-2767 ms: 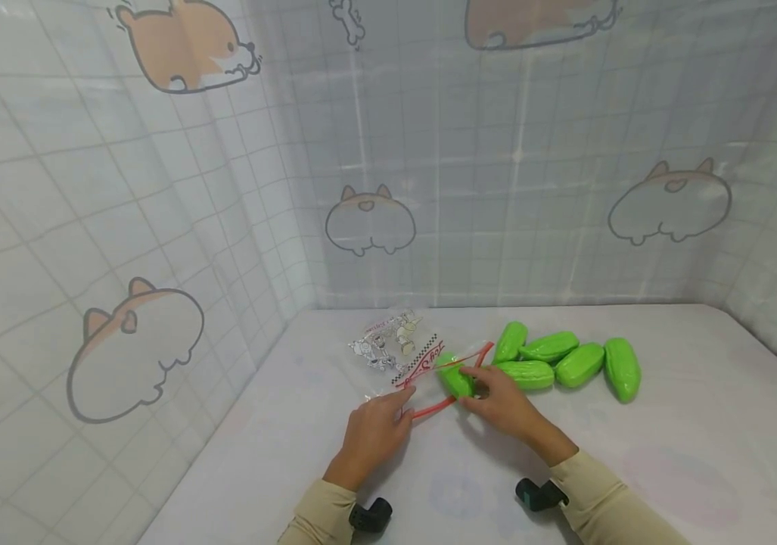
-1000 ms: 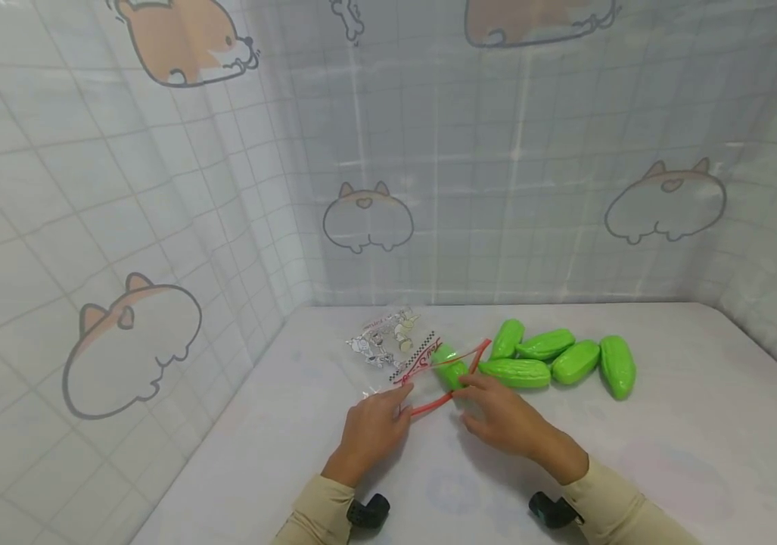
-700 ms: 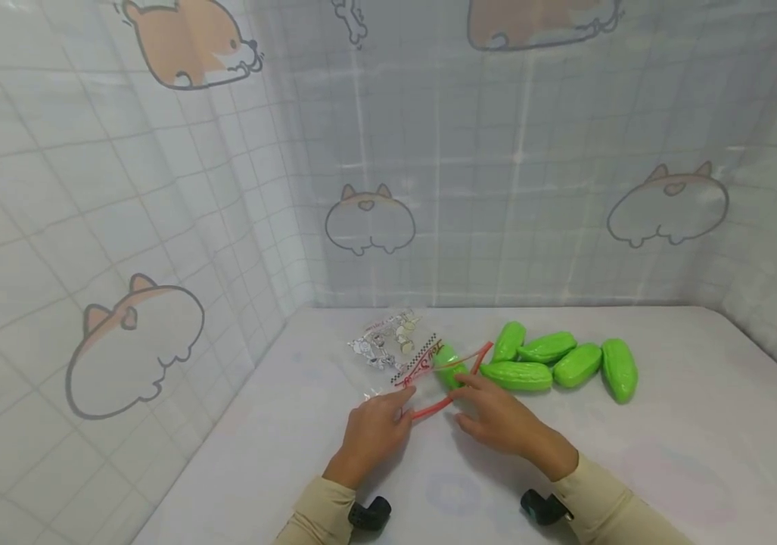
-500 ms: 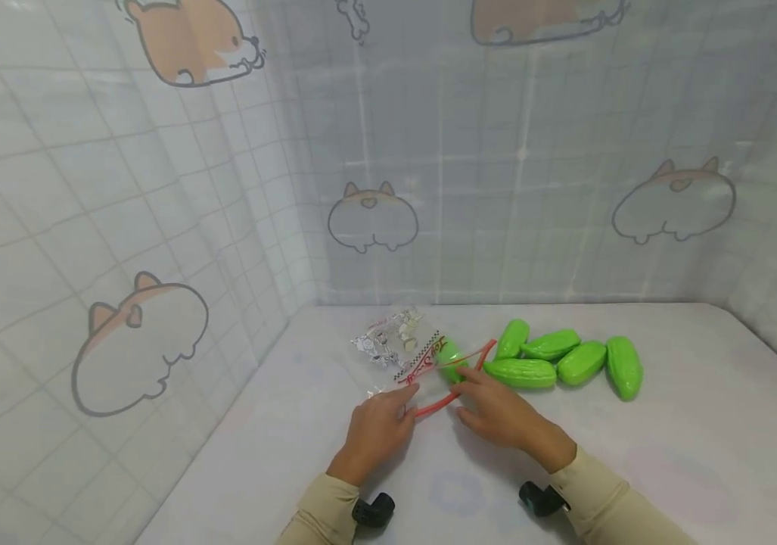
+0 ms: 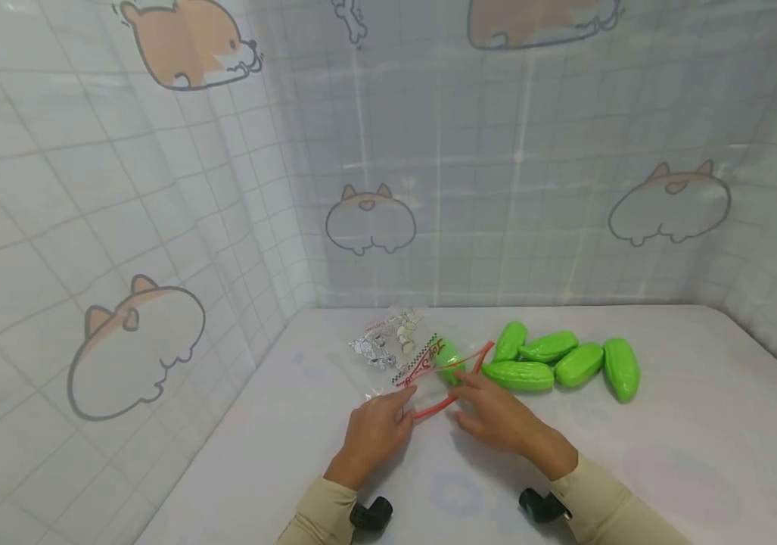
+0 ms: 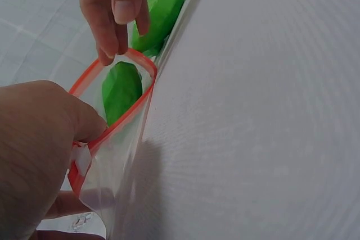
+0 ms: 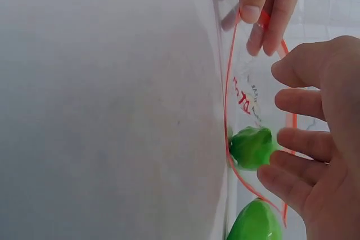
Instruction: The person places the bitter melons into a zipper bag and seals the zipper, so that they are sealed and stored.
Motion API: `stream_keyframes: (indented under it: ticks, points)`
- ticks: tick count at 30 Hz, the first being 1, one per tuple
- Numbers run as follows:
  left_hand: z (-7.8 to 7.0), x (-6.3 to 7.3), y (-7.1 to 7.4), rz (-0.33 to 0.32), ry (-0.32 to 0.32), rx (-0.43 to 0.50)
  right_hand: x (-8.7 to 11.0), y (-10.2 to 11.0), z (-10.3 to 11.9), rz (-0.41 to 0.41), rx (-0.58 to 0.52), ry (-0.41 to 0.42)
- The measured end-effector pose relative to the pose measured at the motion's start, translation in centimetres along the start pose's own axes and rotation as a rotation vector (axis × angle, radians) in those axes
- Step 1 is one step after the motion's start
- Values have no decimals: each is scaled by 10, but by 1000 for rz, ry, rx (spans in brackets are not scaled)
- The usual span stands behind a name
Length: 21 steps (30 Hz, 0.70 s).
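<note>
Head view: left hand [image 5: 376,433] pinched clear bag [image 5: 436,408] by its red rim, on tabletop [image 5: 456,484]. Green gourd [image 5: 449,357] lay inside, just ahead of right hand [image 5: 502,416], whose fingers [image 7: 305,145] were spread at the bag's mouth.

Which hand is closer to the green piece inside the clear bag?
The right hand: it is at the open mouth of the bag, just beside the green piece. The left hand is farther off, gripping the red rim near the mouth's other end.
</note>
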<state>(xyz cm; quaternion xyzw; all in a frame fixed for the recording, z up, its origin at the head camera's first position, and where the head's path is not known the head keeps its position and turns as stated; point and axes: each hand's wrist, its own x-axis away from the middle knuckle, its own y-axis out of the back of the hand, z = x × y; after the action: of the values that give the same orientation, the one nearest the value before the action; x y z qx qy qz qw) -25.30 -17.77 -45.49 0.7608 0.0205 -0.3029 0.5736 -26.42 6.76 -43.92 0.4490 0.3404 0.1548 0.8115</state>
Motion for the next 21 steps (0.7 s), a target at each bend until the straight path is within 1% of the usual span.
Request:
stream_keyframes:
  ticks: [5,11,14,17,21]
  points:
    - [0,0,3,-6,-2,6,3,3,5,23,16,17]
    - [0,3,2,8,19,28,2,-2,6,26,3,26]
    - [-1,3,2,15,20,29,0,-4,4,39,2,12]
    - [-2,2,2,13,19,23,-3,-5,2,55,3,-21]
    - [-3,1,2,27,32,15,-7,-5,0,65,12,-50]
